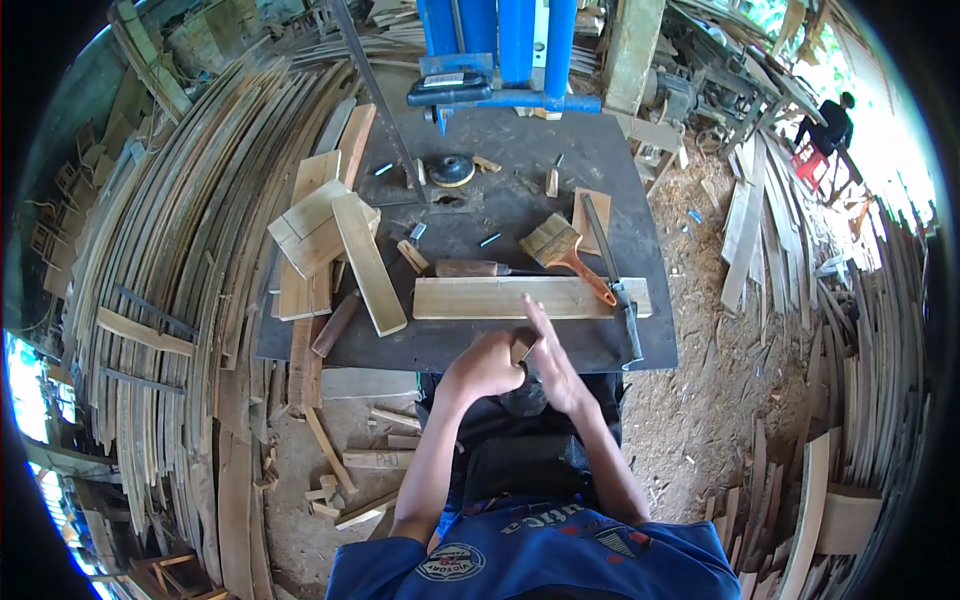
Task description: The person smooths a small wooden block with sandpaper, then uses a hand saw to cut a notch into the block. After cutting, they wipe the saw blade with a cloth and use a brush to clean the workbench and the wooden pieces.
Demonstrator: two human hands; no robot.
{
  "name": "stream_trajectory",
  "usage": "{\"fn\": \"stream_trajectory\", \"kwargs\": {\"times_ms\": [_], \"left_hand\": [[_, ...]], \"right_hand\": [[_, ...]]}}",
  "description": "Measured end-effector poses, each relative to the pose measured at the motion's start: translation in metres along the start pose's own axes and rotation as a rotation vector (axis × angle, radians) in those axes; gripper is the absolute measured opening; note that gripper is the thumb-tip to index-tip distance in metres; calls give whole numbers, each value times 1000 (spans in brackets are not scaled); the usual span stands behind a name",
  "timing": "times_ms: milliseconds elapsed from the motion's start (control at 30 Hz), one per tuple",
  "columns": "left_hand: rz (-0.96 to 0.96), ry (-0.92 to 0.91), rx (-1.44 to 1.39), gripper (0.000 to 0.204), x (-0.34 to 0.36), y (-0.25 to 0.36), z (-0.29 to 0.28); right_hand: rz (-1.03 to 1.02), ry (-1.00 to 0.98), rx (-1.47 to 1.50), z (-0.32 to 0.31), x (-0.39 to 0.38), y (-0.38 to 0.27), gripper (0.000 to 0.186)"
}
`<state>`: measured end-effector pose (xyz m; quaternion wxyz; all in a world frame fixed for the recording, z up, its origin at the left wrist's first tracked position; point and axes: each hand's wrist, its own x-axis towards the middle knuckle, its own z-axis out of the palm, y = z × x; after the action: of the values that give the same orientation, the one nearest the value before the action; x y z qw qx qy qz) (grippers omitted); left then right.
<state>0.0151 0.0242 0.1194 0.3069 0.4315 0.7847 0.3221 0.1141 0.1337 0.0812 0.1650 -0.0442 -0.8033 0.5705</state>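
Note:
Close in front of me, at the near edge of the dark table [570, 350], my left hand [484, 368] is closed round a short brown wooden piece [523, 346]; its exact kind is hard to see. My right hand [556, 362] is held upright with fingers stretched out, its palm beside or against the end of that piece. Just beyond both hands a pale planed board [470, 299] lies crosswise. Behind it rest a wooden-handled tool [470, 268] and a wide brush [552, 241] with an orange handle. A metal bar clamp [626, 310] lies over the board's right end.
Wood offcuts [366, 260] are piled at the table's left. A blue machine [500, 50] stands at the far edge, near a round black disc [452, 170]. Long planks [200, 230] fill the left side. At far right a person [828, 125] sits on a red stool [808, 166].

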Motion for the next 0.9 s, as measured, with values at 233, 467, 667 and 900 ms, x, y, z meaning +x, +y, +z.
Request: {"fn": "stream_trajectory", "kwargs": {"times_ms": [233,467,667,900], "left_hand": [[-129,-87,-83,31,1,7,-2],[18,7,-50,31,-1,5,1],[137,86,57,28,-5,-13,19],[-90,77,189,23,-12,19,16]], "right_hand": [[119,-1,25,-7,9,30,64],[38,24,-82,-8,10,17,65],[-101,-239,-22,-7,-1,-47,70],[51,-106,-37,-18,1,3,63]]}}
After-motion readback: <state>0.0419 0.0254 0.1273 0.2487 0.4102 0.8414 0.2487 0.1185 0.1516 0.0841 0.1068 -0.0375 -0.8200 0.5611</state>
